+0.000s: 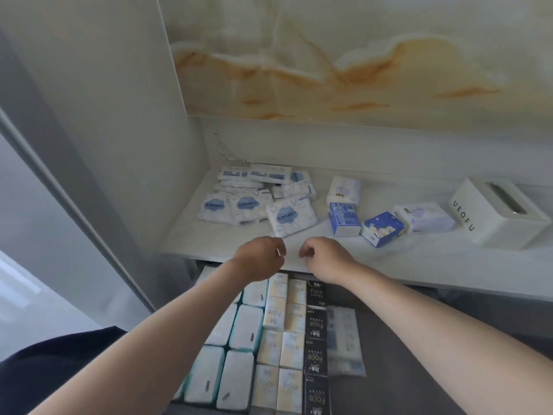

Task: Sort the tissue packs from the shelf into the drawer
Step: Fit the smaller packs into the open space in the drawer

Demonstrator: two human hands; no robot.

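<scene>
hovering left hand (259,256), right hand (326,256) | fingers (306,252) curled, empty | tissue packs (291,220) ahead | dispenser box (496,218) right

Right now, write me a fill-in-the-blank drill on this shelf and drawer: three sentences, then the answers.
The white tissue box reads ____.
In the drawer, the black packs lie just ____ of the cream packs.
The blue flowered pack lies on the ____, not in the drawer.
Missing words: UEOFU; right; shelf.
</scene>
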